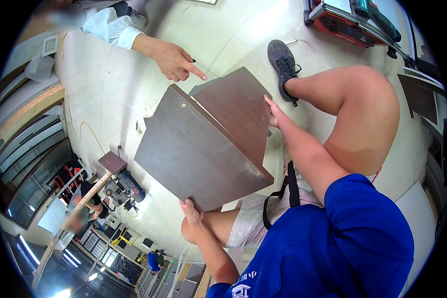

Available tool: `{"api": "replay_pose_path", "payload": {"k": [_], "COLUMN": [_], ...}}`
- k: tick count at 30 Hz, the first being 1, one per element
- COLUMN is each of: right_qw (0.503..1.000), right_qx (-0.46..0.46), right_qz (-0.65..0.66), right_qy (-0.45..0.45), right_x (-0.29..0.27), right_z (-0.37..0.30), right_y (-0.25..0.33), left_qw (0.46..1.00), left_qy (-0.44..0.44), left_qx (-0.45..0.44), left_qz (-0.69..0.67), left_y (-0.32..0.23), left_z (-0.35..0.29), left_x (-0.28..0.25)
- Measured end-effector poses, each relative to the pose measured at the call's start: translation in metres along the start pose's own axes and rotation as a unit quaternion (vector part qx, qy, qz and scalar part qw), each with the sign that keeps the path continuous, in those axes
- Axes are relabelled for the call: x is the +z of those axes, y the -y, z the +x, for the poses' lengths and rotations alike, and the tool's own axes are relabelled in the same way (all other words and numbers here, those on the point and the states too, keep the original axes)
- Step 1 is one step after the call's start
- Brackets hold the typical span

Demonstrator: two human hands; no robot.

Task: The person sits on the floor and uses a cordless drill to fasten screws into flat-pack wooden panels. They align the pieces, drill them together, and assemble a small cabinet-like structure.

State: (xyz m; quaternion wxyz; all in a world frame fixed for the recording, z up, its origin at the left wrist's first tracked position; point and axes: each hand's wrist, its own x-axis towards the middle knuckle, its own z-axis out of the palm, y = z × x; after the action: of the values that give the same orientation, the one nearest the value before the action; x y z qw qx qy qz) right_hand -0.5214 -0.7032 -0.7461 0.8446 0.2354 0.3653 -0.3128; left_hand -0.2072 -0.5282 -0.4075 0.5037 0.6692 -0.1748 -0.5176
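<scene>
A dark brown board (198,149) is tilted in front of me, with a second brown board (241,107) behind it to the right. The two meet at an angle along a long edge; whether they are fastened cannot be seen. My left hand (191,212) grips the near board's lower edge, its thumb on the face. Around the second board's right edge, my right hand (274,112) is closed, fingers mostly hidden behind it. Another person's hand (176,62) stretches an index finger toward the boards' top, close to a grey piece (203,87) partly hidden there.
A red and black machine (337,30) with a green tool on top stands at the upper right. An air compressor (126,188) sits on the pale floor to the left. A yellow hose (82,131) runs across the floor. Farther off are two more people and shelving.
</scene>
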Motion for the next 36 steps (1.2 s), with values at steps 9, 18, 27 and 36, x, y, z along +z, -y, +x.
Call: {"api": "replay_pose_path", "payload": {"k": [9,18,27,36], "right_qw": [1.0,1.0,1.0,1.0], "right_qx": [-0.005,-0.005,-0.007,0.011], "right_qz": [0.009,0.016,0.006,0.016], "right_qy": [0.004,0.002,-0.003,-0.002], "right_x": [0.004,-0.001,-0.003,-0.003], "right_z": [-0.002,0.003,0.003,0.003], "right_y": [0.0,0.001,-0.001,0.001], "left_qw": [1.0,1.0,1.0,1.0], "left_qy": [-0.001,0.006,0.006,0.009], "left_qx": [0.005,0.003,0.011,0.012], "left_qz": [0.009,0.024,0.023,0.017], "left_y": [-0.003,-0.007,-0.003,-0.003], "left_z": [0.002,0.005,0.002,0.001], "left_x": [0.004,0.003,-0.003,-0.001]}}
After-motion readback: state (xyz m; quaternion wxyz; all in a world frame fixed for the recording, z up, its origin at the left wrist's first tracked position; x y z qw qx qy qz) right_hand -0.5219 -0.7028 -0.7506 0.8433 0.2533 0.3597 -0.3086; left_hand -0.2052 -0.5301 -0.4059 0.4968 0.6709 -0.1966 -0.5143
